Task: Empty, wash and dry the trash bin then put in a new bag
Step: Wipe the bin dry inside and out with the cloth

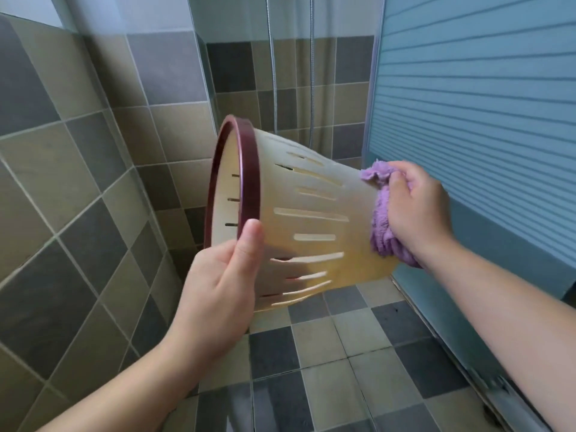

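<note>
Trash bin [311, 226] held on its side in mid-air above tiled floor [343, 344], maroon rim to left; left hand [224, 285] grips rim – thumb on outside wall; right hand [417, 207] clutches purple cloth [381, 226] – pressed against bin's base end.

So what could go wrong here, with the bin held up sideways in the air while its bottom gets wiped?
1. The left hand holds the trash bin only at its dark red rim; pressure from the right hand wiping the base with the purple cloth might twist it loose, dropping it onto the tiled floor.
2. The slots in the bin's side could stay damp if only the base gets wiped.
</note>
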